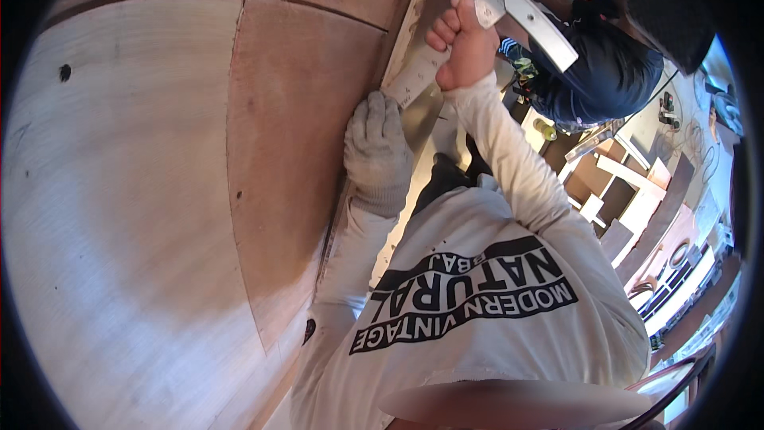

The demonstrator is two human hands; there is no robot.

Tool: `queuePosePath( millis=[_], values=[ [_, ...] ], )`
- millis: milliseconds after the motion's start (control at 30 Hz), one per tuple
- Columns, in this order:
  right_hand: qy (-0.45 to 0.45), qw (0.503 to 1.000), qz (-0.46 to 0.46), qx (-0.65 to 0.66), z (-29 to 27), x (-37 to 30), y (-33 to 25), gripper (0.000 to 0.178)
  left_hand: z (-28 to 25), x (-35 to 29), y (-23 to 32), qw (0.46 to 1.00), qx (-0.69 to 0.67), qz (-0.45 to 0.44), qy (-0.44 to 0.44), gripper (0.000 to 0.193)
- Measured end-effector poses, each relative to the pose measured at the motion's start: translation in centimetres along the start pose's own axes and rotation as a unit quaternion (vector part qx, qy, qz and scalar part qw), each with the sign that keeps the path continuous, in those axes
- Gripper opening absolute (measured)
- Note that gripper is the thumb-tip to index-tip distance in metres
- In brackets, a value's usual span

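My left hand (378, 151), in a pale grey knit glove, lies with extended fingers over the edge of a large reddish-brown wooden panel (306, 135). Beyond its fingertips runs a pale strip (410, 84) with small dark marks. My bare right hand (468, 44) is raised farther ahead, fingers curled into a fist around an L-shaped silvery piece (535, 24) with a small hole in its side. Whether that piece and the marked strip are joined is hidden behind the fist.
Close beyond my right hand is another person in dark shorts (597, 80). Wood offcuts (629, 183) litter the floor at the right, with a yellow-green bottle (545, 129) and sandals (668, 107). A pale wooden panel (135, 191) fills the left side.
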State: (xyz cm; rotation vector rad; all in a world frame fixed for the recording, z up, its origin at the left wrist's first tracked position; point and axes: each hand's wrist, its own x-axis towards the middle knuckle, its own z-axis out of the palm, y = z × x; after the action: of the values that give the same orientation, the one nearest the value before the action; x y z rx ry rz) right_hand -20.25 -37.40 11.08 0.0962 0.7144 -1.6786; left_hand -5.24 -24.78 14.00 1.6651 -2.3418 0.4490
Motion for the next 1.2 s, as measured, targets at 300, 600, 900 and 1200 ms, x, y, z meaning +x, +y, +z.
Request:
queuePosePath(
  millis=[300,600,900,1200],
  values=[
    [0.034,0.999,-0.006,0.01,-0.4,-0.7,-0.2,0.019,0.2,0.4,0.2,1.0,-0.007,0.003,0.002,0.029],
    [0.017,1.0,-0.008,0.002,0.6,1.2,-0.8,0.02,1.3,1.7,0.7,1.0,0.003,0.006,0.02,0.028],
    [-0.047,0.998,-0.01,0.036,-1.2,1.3,-0.8,0.019,-0.5,1.2,0.7,0.998,-0.056,-0.01,0.029,0.028],
    [-0.138,0.983,-0.056,-0.104,-6.5,-14.8,-2.5,0.025,-7.4,-10.9,1.8,0.972,-0.23,0.01,-0.04,0.054]
  ],
)
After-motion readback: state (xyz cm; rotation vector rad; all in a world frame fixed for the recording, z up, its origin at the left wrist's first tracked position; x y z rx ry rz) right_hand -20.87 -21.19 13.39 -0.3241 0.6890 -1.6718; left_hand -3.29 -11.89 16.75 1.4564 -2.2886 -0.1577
